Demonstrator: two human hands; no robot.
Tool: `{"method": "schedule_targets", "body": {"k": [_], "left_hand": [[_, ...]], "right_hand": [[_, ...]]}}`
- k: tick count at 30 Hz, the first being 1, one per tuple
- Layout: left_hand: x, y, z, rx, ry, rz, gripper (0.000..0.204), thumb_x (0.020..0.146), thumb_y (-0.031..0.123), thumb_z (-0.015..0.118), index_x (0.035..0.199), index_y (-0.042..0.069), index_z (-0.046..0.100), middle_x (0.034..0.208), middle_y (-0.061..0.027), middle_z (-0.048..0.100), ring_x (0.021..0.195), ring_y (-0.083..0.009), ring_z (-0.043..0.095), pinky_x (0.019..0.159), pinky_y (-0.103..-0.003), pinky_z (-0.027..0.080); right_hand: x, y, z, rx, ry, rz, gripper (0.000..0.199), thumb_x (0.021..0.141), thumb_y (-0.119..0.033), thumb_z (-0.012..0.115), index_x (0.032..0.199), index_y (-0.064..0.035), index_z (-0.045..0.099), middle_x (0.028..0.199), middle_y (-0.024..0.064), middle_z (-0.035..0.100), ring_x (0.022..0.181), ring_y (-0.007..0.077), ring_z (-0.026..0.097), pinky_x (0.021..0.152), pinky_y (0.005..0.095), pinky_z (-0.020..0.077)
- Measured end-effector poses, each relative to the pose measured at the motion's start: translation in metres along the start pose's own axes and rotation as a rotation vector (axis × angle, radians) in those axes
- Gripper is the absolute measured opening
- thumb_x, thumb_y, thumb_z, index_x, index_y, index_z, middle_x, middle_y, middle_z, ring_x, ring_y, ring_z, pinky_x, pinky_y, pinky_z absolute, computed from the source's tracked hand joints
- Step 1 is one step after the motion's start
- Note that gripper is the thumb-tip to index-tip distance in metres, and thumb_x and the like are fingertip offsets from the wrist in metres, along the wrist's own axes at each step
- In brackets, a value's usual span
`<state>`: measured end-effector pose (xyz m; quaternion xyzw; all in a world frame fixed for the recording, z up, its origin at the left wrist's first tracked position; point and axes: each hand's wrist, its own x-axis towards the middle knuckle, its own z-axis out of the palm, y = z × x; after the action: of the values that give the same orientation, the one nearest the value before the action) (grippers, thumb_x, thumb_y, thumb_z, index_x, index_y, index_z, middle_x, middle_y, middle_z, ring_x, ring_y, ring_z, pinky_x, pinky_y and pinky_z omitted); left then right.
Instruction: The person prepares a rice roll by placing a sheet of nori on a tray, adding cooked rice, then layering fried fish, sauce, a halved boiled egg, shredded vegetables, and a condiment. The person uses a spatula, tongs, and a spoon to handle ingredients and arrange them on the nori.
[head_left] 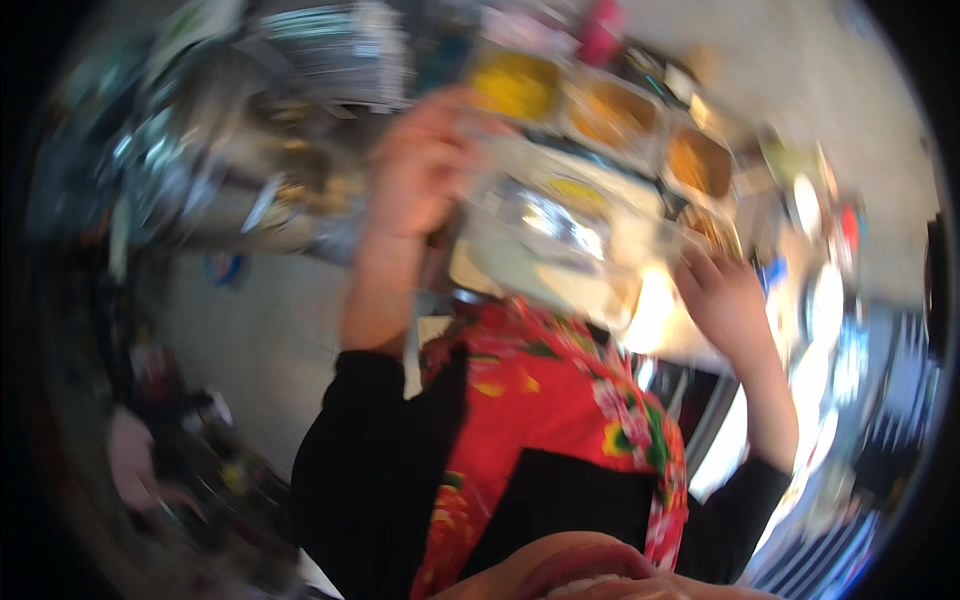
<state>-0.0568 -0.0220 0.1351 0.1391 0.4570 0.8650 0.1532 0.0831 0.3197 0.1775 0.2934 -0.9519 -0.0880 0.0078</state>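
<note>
Pale board [490, 264] blurred | shiny clear packet [560, 225] lay between left hand [422, 165] and right hand [722, 295], presumably spread to reach both ends | each grip: closure could not be told | tubs [655, 118] sat beyond, apparently within reach

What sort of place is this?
Likely a food-prep kitchen or food stall, though the picture is blurred: open tubs of what looks like yellow and orange food, and a red floral apron on the wearer.

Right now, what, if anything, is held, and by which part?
Blurred: apparently clear plastic film, left end in the left hand, right end in the right hand.
</note>
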Motion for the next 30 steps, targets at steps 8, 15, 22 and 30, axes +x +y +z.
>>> {"method": "schedule_targets", "body": {"k": [8,15,22,30], "left_hand": [[-0.027,-0.032,0.081,1.139,-0.37,0.29,0.082,0.077,-0.006,0.062,0.151,0.005,0.03,0.11,-0.0133,0.065,0.09,-0.0276,0.066,0.072,-0.037,0.054],[-0.036,-0.084,0.073,0.673,-0.079,0.064,0.063,0.078,0.004,0.07,0.136,0.005,0.046,0.092,-0.0135,0.066,0.077,-0.03,0.066,0.071,-0.041,0.051],[-0.105,-0.124,-0.037,0.354,0.25,-0.306,0.019,0.094,0.012,0.057,0.077,0.005,0.062,0.07,0.0008,0.055,0.066,-0.0081,0.049,0.072,-0.027,0.046],[-0.059,-0.132,0.009,-0.234,-0.014,-0.127,0.056,0.1,0.033,0.051,0.144,0.001,0.041,0.133,-0.0117,0.052,0.117,-0.0209,0.054,0.105,-0.048,0.041]], "right_hand": [[0.081,-0.039,0.002,1.444,0.441,0.35,0.048,0.085,-0.039,0.079,0.105,-0.0039,0.054,0.072,-0.0016,0.051,0.07,0.0092,0.049,0.065,0.0231,0.039],[0.095,0.007,0.058,1.727,0.202,0.264,0.026,0.088,0.001,0.065,0.106,-0.0081,0.049,0.091,-0.0017,0.054,0.08,0.0045,0.052,0.07,0.0189,0.0431],[0.128,0.007,0.22,1.079,0.086,0.829,0.033,0.08,-0.013,0.066,0.109,0.001,0.062,0.091,0.0129,0.071,0.083,0.025,0.068,0.079,0.0342,0.0544],[0.102,-0.004,0.075,2.12,-0.005,0.474,0.057,0.087,0.005,0.053,0.141,-0.0051,0.039,0.125,0.0207,0.063,0.072,0.0189,0.069,0.064,0.0289,0.0601]]}}
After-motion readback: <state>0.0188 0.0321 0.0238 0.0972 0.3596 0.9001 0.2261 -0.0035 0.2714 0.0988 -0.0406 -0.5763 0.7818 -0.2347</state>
